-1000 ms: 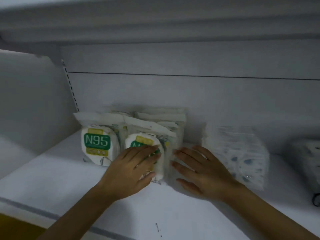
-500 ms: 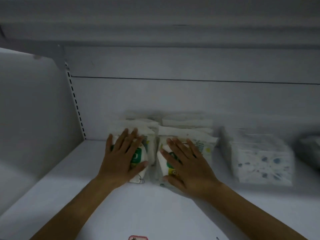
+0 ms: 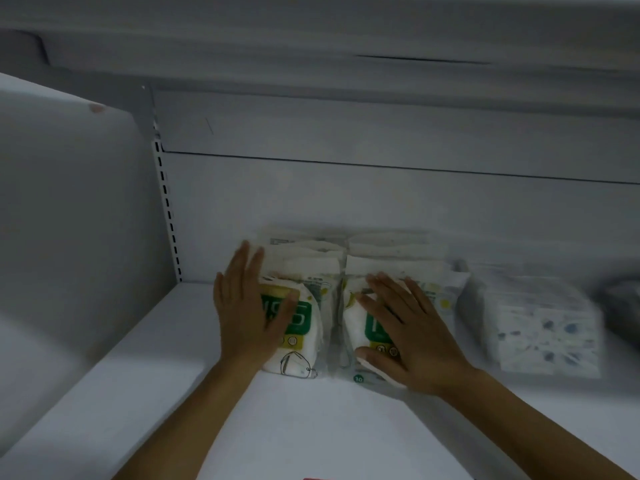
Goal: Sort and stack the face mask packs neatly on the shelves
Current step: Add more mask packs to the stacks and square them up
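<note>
Squaring-up step: left hand [image 3: 247,315] and right hand [image 3: 410,332] lie flat, fingers spread, on two N95 stacks [image 3: 304,271] left of the patterned pack [image 3: 540,327]. Probably just needs an even push back.

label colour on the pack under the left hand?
Green label with a yellow band above it, on a white pack; head view.

A white metal shelf board [image 3: 145,393] runs forward from a pale grey back panel [image 3: 381,209] crossed by a thin dark horizontal seam [image 3: 415,168]. A slotted white upright strip [image 3: 168,216] stands at the left corner beside a plain white side panel [image 3: 69,220]. The light is dim and bluish, and the grey underside of what seems to be an upper shelf [image 3: 311,46] is blurred.
</note>
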Demonstrator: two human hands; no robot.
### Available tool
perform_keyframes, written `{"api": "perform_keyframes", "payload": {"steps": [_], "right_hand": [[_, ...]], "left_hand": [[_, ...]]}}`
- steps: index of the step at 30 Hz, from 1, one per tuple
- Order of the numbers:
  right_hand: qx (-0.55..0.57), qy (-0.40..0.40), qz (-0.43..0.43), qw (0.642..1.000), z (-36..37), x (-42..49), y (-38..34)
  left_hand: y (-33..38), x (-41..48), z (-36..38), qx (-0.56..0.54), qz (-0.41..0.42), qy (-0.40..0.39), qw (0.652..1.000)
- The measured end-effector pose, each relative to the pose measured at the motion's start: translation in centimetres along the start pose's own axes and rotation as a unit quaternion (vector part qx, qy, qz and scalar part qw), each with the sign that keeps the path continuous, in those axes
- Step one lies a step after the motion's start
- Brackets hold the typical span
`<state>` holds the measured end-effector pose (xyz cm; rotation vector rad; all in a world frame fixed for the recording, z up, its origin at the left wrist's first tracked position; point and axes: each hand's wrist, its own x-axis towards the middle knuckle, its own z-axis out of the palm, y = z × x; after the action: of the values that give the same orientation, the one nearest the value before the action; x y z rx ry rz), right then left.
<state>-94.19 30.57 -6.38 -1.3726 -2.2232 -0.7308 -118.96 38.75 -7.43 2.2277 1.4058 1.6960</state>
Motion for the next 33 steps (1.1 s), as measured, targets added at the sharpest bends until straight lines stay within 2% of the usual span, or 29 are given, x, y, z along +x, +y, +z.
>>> {"api": "perform_keyframes", "payload": {"steps": [2, 3, 4, 6, 7, 8, 9, 12, 15, 19, 20, 21, 22, 23, 25, 27, 29, 31, 33], "right_hand": [[-0.01, 0.046, -0.021, 0.999, -0.5, 0.5, -1.2], [-0.01, 0.061, -0.04, 0.997, -0.7, 0.9, -2.1], [-0.007, 0.064, -0.061, 0.996, -0.8, 1.4, -3.2], [0.004, 0.042, -0.104, 0.994, -0.8, 2.8, -6.3], [0.005, 0.022, -0.124, 0.992, -0.4, 3.5, -7.9], [0.003, -0.001, -0.137, 0.991, 0.3, 4.2, -9.1], [0.001, -0.023, -0.139, 0.99, 1.2, 4.8, -10.0], [-0.007, -0.077, -0.094, 0.993, 2.9, 5.6, -10.4], [0.011, -0.099, -0.065, 0.993, 3.5, 4.7, -9.3], [0.05, -0.077, -0.044, 0.995, 3.3, 3.6, -9.6], [0.057, -0.063, -0.041, 0.996, 3.1, 3.7, -9.8], [0.06, -0.045, -0.039, 0.996, 2.9, 4.0, -9.9], [0.064, -0.018, -0.036, 0.997, 2.7, 4.5, -9.8], [0.072, 0.007, -0.025, 0.997, 2.4, 5.3, -9.7], [0.088, 0.036, 0.018, 0.995, 1.7, 7.7, -8.8], [0.078, 0.031, 0.032, 0.996, 1.5, 10.6, -7.2], [0.063, -0.018, 0.016, 0.998, 2.1, 12.9, -5.4], [0.076, -0.084, 0.008, 0.993, 3.0, 14.0, -4.2], [0.093, -0.104, -0.001, 0.99, 3.6, 14.2, -3.6]], "left_hand": [[0.4, 0.6, -0.4, -0.122, -0.117, 0.029, 0.985], [0.2, 0.8, -0.4, -0.206, -0.189, 0.029, 0.96], [0.0, 1.1, -0.6, -0.301, -0.267, 0.024, 0.915], [-1.0, 2.0, -1.1, -0.481, -0.413, 0.009, 0.773], [-1.5, 2.3, -1.4, -0.53, -0.458, -0.004, 0.714], [-1.7, 2.5, -1.9, -0.555, -0.476, -0.02, 0.681], [-1.8, 2.5, -2.1, -0.563, -0.477, -0.038, 0.674], [-1.3, 2.3, -2.0, -0.564, -0.456, -0.109, 0.68], [-1.3, 2.1, -1.7, -0.555, -0.45, -0.132, 0.687], [-1.5, 1.8, -1.4, -0.529, -0.452, -0.079, 0.714], [-1.3, 1.6, -1.2, -0.501, -0.448, -0.039, 0.739], [-1.1, 1.6, -1.1, -0.445, -0.419, 0.008, 0.791], [-0.7, 1.4, -1.2, -0.36, -0.363, 0.057, 0.857], [-0.5, 1.1, -1.4, -0.281, -0.289, 0.11, 0.908], [-0.2, 0.5, -1.8, -0.188, -0.114, 0.173, 0.96], [-0.2, -0.1, -1.6, -0.106, 0.031, 0.136, 0.984], [-0.1, -0.7, -0.6, -0.02, 0.114, 0.038, 0.993], [-0.3, -1.2, 0.8, 0.033, 0.153, -0.045, 0.987], [-0.8, -1.3, 1.6, 0.066, 0.164, -0.079, 0.981]]}}
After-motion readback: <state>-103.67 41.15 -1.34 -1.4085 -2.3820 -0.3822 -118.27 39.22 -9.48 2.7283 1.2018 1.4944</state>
